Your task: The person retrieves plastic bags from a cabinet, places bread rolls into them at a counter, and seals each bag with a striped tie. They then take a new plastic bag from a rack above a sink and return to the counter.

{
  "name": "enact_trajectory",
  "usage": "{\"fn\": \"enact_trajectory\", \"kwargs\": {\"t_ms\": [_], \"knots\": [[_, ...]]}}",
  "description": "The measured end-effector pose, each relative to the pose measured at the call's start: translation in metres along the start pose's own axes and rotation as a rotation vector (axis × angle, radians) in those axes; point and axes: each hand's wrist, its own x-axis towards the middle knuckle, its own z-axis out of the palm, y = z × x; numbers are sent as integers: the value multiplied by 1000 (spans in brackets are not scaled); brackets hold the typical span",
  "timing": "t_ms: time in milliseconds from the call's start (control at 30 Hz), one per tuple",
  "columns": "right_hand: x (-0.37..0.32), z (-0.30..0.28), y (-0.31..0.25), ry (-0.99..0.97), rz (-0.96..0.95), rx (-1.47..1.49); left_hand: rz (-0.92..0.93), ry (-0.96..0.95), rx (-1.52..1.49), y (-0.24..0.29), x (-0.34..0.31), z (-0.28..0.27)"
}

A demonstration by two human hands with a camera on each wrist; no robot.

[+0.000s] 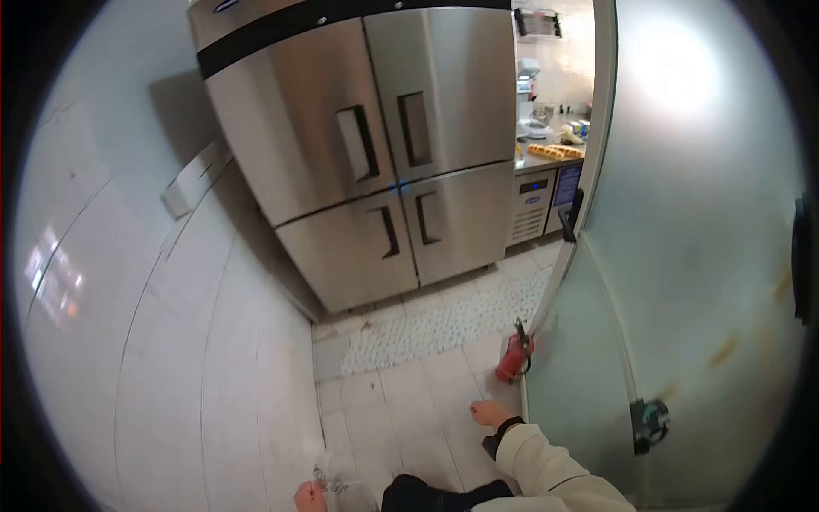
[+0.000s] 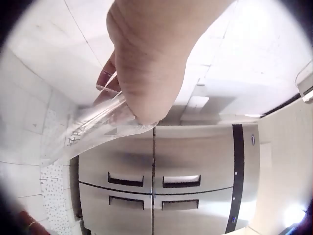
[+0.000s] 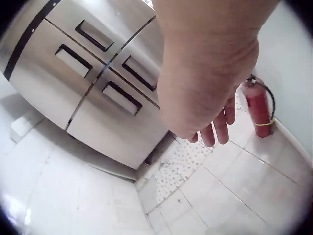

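Low at the bottom of the head view, my left hand (image 1: pixel 310 497) holds a clear plastic bag (image 1: pixel 331 483) with dark printed characters. In the left wrist view the same bag (image 2: pixel 90 129) trails away from the fingers, thin and see-through, partly hidden behind my left hand (image 2: pixel 149 73). My right hand (image 1: pixel 490 414) hangs over the tiled floor in front of the body, below a red fire extinguisher (image 1: pixel 513 358). Seen from the right wrist, my right hand (image 3: pixel 210 93) has loosely hanging fingers with nothing in them.
A large steel four-door refrigerator (image 1: pixel 316 128) stands ahead, its doors closed. A dotted mat (image 1: pixel 444 324) lies before it. To the right is a frosted glass door (image 1: pixel 708 256); past it, a counter holds golden baked pieces (image 1: pixel 554 152). White tiled wall (image 1: pixel 188 316) runs along the left.
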Motion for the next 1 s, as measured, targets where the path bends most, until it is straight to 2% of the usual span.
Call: {"fn": "enact_trajectory", "kwargs": {"t_ms": [33,100,200,233,267,300,367,433,467,500,533,567,633,667,733,767,833,900,933,1000], "knots": [[30,-11,-7,27,17,3,6,7,-28,10,29,3],[73,-21,-6,166,-111,191,27,-18,-55,23,84,14],[105,-49,4,130,-80,176,95,-102,30,62,185,25],[125,-40,28,17,-30,96,107,-159,-9,81,225,33],[124,-52,37,22,63,145,111,-219,-52,101,261,43],[139,-38,69,64,153,140,142,-239,-67,123,300,62],[147,-44,109,75,295,247,343,-299,-146,168,373,103],[154,-62,129,153,423,468,500,-423,-149,258,414,127],[160,-72,133,169,443,487,601,-476,-157,286,436,153],[166,-86,138,267,505,827,708,-526,-169,316,456,179],[174,-100,143,371,549,1169,816,-603,-218,353,466,199],[185,-114,150,402,555,1182,920,-679,-269,389,476,221],[209,-137,167,484,610,1484,1011,-689,-300,443,495,265],[224,-147,173,494,660,1541,1073,-690,-323,463,501,283],[261,-179,202,458,712,1492,1060,-718,-349,509,520,319],[279,-178,200,388,767,1459,1024,-750,-347,520,529,329],[315,-217,209,346,782,1400,1002,-821,-356,559,549,352],[347,-252,228,293,659,1324,1048,-825,-424,600,563,372],[358,-275,236,287,671,1323,1054,-867,-426,617,573,387],[376,-322,256,343,552,1358,1017,-908,-461,656,583,417]]}}
